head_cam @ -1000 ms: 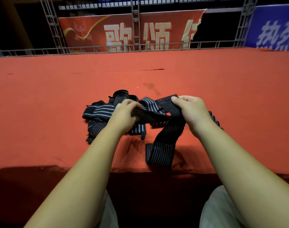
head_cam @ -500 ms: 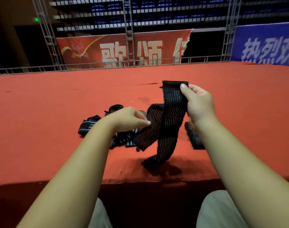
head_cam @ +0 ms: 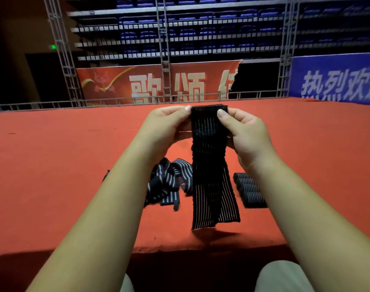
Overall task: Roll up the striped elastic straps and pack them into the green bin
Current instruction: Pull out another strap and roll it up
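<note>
Above the tabletop (head_cam: 53,157), left hand (head_cam: 165,127) and right hand (head_cam: 250,135) pinch the strap (head_cam: 209,169) — fingers (head_cam: 223,115) at its top corners (rest dangling).

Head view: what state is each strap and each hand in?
Held strap, unrolled, hanging from its top end.
Left hand, pinching strap's top left corner.
Right hand, pinching its top right corner.
Loose straps, unrolled, tangled on the red surface.
Strap at right, on the surface, part hidden.
</note>
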Demonstrator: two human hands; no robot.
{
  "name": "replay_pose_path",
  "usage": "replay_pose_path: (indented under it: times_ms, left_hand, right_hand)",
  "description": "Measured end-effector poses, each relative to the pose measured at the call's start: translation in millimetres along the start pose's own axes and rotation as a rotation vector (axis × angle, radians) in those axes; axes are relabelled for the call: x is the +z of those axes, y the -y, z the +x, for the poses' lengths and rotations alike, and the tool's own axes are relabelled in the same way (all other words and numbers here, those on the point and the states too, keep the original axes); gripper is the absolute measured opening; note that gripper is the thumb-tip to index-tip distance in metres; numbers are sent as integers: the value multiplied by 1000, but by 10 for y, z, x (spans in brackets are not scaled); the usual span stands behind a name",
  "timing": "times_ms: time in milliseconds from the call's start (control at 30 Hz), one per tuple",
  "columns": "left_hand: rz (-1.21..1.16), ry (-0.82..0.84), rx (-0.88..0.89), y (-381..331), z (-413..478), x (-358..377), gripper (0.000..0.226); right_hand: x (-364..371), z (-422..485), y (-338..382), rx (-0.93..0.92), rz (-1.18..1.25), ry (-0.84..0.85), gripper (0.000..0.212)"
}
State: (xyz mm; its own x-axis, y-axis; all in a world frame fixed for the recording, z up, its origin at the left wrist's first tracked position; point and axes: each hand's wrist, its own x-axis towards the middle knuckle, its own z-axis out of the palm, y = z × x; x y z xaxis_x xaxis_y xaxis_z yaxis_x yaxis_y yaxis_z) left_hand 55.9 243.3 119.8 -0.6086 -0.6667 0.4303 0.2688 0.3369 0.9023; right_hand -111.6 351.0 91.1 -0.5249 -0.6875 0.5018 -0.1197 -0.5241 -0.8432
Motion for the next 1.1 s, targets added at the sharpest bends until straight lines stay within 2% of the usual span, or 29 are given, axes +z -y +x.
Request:
replay_pose_path:
  times_ms: [200,367,600,1100]
  left_hand:
    - [-44,-139,93,-152,16,38,23]
    - [-77,-239,151,-329,11,17,24]
    - [-55,-161,107,-409,-67,40,25]
    - [-112,-109,44,-264,-183,-17,23]
  right_hand:
    - [25,17,227,77,0,93,21]
    - [32,60,424,105,-2,55,27]
    - [141,70,437,95,-27,24,34]
    - [276,-5,256,38,-106,-98,36]
